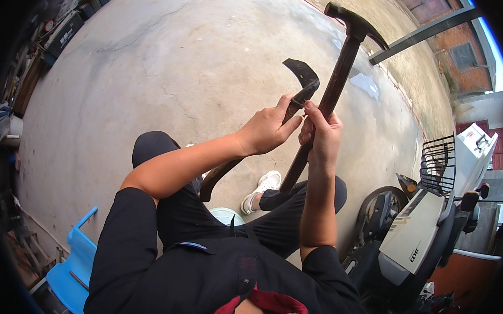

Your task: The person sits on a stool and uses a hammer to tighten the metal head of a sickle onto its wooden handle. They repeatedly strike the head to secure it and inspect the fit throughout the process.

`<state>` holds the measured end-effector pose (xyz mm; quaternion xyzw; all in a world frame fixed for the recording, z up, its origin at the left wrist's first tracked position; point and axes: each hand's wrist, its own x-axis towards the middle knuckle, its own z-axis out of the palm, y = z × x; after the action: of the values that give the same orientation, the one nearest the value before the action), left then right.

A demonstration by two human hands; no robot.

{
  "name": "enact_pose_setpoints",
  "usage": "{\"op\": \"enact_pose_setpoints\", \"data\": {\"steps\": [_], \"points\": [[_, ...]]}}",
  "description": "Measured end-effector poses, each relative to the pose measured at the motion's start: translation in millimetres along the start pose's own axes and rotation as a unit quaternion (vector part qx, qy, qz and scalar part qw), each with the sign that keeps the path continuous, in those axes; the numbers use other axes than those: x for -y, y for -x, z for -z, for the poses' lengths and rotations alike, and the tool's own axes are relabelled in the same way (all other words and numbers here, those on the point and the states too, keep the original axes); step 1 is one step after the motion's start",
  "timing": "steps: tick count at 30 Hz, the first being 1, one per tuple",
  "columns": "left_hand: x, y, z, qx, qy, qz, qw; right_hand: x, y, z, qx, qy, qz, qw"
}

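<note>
My left hand (267, 126) is closed around the wooden handle of a sickle-like tool (303, 75) with a short, curved dark blade. The blade points up and to the left; the handle runs down below my wrist and ends above my thigh. My right hand (323, 135) grips the wooden handle of a claw hammer (338, 70), whose metal head is up and whose claw faces right. Between my right thumb and fingers a small thin thing, perhaps a nail (305, 114), shows beside the neck of the curved tool. Both hands are close together over the concrete floor.
A scooter (412, 235) with a black wire basket (438, 165) stands at the right. A blue plastic chair (72, 263) is at the lower left. Boxes (65, 35) and clutter line the left edge. A metal post (425, 34) rises at the upper right, beside bare ground.
</note>
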<state>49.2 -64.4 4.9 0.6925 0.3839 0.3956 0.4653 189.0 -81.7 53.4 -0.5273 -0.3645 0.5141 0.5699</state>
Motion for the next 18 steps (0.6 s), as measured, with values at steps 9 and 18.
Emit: {"op": "enact_pose_setpoints", "data": {"steps": [9, 18], "points": [[-1, 2, 4, 0.003, -0.055, -0.050, 0.997, 9, 1, 0, 0.017, -0.026, -0.036, 0.999], [12, -6, 10, 0.054, 0.004, -0.012, 0.998, 2, -8, 0, 0.038, -0.029, -0.042, 0.998]]}}
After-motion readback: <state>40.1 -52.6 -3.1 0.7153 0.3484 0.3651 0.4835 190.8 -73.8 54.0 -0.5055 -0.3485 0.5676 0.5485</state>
